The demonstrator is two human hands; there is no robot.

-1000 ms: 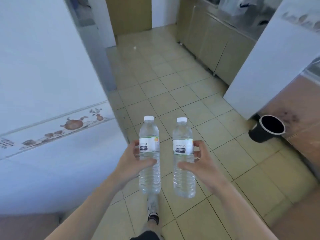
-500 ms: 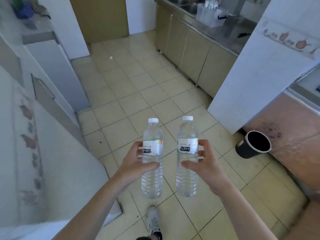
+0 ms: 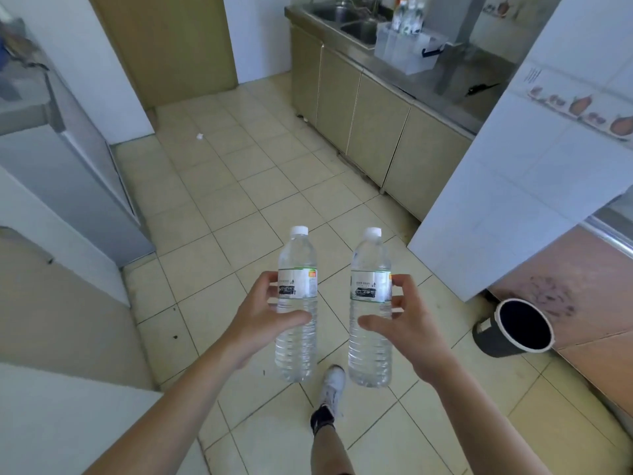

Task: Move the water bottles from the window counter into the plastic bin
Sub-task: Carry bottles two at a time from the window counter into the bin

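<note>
My left hand [image 3: 262,311] grips a clear water bottle [image 3: 296,265] with a white cap, upright in front of me. Beside it, my right hand [image 3: 407,323] grips a second upright water bottle [image 3: 370,265] of the same kind. Both are carried above the tiled floor. Far ahead at the upper right, a clear plastic bin [image 3: 409,49] with a blue latch stands on the steel counter by the sink. A few bottles [image 3: 406,15] stand upright in it.
Beige cabinets [image 3: 359,125] run under the steel counter and sink [image 3: 349,18]. A white tiled wall corner [image 3: 496,186] juts in on the right, with a black bucket [image 3: 513,329] at its foot. A grey appliance [image 3: 68,173] stands left. My shoe [image 3: 332,385] steps on the tiles.
I have walked forward and the view has swung right, bringing the counter, sink and plastic bin into sight. Both hands still hold the bottles the same way.
</note>
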